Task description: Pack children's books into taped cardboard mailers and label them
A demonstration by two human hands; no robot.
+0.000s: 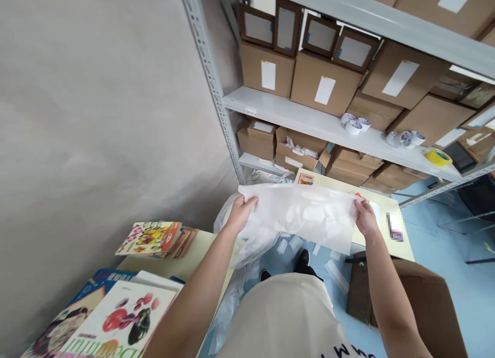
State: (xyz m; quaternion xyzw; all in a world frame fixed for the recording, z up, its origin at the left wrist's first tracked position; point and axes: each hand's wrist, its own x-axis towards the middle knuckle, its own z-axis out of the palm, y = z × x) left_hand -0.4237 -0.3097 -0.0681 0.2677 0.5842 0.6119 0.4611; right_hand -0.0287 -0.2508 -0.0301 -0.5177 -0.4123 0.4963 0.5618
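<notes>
A white translucent plastic bag (305, 211) is stretched out flat between my two hands, in front of my body. My left hand (243, 213) pinches its left end, thumb on top. At the opposite end my right hand (365, 216) grips the upper right corner, the fingers partly hidden behind it. The bag hangs over the gap between two pale yellow tables, and its lower edge droops on the right side. Behind it, part of the far table (404, 247) is covered from sight, with a small orange booklet (306, 179) showing at its back edge.
On the left table, picture books (116, 316) and a smaller stack of booklets (154, 239) lie near the wall. Metal shelving (270, 113) holds cardboard boxes and tape rolls (353, 126). An open carton (417, 301) stands at right. Plastic scraps (336, 275) litter the blue floor.
</notes>
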